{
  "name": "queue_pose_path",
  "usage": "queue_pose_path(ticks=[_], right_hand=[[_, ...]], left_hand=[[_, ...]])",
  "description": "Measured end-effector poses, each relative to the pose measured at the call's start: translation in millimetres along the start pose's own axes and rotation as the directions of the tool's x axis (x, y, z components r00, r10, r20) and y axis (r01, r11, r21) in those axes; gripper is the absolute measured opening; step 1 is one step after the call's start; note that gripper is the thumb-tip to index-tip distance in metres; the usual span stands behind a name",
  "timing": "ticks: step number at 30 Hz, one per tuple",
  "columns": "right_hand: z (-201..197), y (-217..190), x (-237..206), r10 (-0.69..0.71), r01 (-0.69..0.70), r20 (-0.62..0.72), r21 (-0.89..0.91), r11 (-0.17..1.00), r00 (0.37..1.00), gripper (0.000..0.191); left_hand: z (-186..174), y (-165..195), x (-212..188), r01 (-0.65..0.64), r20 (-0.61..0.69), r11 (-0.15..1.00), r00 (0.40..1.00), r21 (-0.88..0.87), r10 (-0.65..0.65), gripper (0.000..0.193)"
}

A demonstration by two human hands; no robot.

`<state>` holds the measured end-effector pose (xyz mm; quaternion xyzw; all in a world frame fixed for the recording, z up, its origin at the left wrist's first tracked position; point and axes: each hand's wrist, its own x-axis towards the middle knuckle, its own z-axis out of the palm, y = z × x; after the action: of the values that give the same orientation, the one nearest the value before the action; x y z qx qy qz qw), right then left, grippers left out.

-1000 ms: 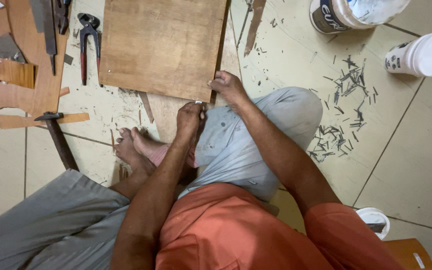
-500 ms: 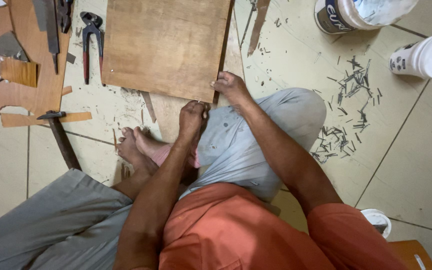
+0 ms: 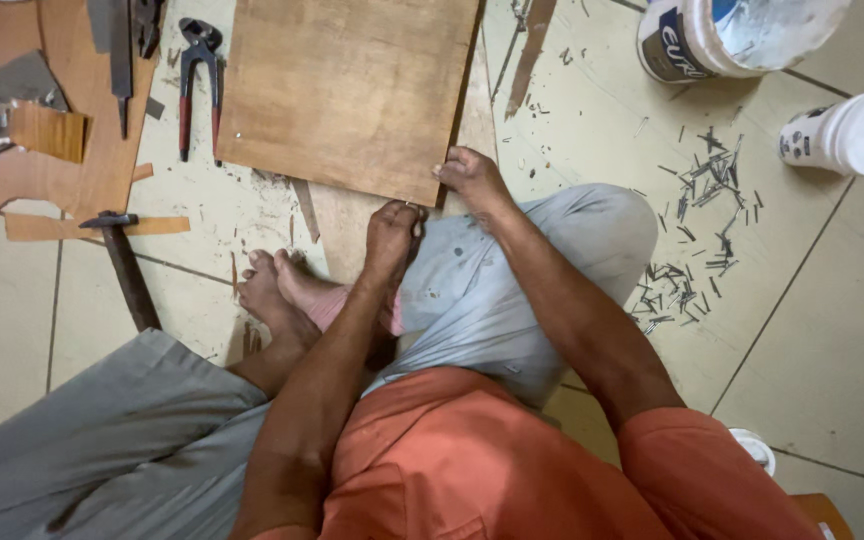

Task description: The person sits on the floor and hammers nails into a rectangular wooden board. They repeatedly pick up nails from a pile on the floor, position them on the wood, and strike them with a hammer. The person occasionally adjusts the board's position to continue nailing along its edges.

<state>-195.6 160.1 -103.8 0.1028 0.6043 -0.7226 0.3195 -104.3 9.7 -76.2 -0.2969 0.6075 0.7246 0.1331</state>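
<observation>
I sit on a tiled floor with a brown plywood board [image 3: 347, 90] lying flat in front of my knees. My right hand [image 3: 470, 178] grips the board's near right corner, fingers curled over the edge. My left hand [image 3: 392, 232] rests with fingers bent at the board's near edge, just left of the right hand; whether it pinches anything is hidden. My bare feet [image 3: 282, 290] lie crossed below the board.
Red-handled pincers [image 3: 195, 85] and a hammer [image 3: 124, 265] lie to the left among wood offcuts [image 3: 47, 130]. Several loose nails [image 3: 697, 240] are scattered on the right. A white bucket [image 3: 732, 35] and a white tub [image 3: 847, 132] stand at the far right.
Both hands stay at the board's near edge; the right hand's fingers have shifted slightly along the corner. The view has drifted a little.
</observation>
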Motion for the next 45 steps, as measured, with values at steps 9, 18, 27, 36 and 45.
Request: queue_pose_path(ticks=[9,18,27,36,45], right_hand=[[1.8,-0.4,-1.5,-0.063,0.059,-0.024,-0.136,0.989,0.998,0.032],[0.7,-5.4,-4.5,-0.022,0.003,-0.072,-0.252,0.968,0.997,0.031],[-0.4,-1.1,-1.6,-0.057,0.048,-0.043,-0.184,0.982,0.997,0.033],[-1.2,0.0,-1.2,-0.092,0.089,-0.012,-0.129,0.988,0.996,0.031],[6.9,-4.4,1.1,-0.030,0.023,-0.051,-0.126,0.992,0.998,0.030]], left_hand=[[-0.1,-2.9,2.3,0.132,0.023,0.988,0.991,-0.084,-0.131,0.019],[-1.6,0.3,0.4,0.209,0.058,0.969,0.977,-0.134,-0.203,0.018],[-1.7,-11.4,3.3,0.003,0.057,0.999,0.998,-0.036,-0.001,0.019],[1.5,2.2,-1.1,0.108,0.031,0.983,0.994,-0.150,-0.105,0.020],[-120.7,65.4,42.3,0.196,-0.200,0.949,0.969,0.248,-0.148,0.025]])
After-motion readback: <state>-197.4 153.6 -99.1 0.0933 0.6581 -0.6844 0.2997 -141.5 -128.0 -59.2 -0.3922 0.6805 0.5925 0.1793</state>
